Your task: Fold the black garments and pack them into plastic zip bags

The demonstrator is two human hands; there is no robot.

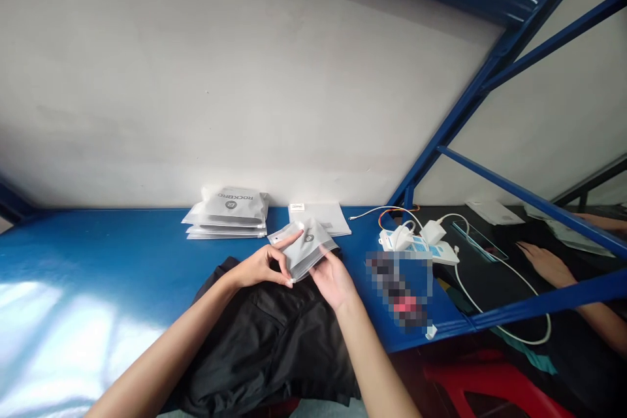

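A frosted plastic zip bag (309,249) with a dark round logo is held at a tilt above the blue table. My left hand (264,264) has its thumb and a finger at the bag's near-left corner, by a small white piece at the edge; the index finger stretches over the bag's face. My right hand (335,279) holds the near-right side, its fingertips partly hidden behind the plastic. Under both hands a black garment (274,339) lies crumpled over the table edge. Just behind the held bag, a flat stack of pale bags (333,217) rests on the table.
On the blue table (122,241), filled ROCKBROS bags (230,206) are piled at the wall. To the right are a power strip (441,249) with chargers and cables, a blurred-out item (399,290) and a blue metal frame (453,124). Another person's hand (548,264) works beyond it.
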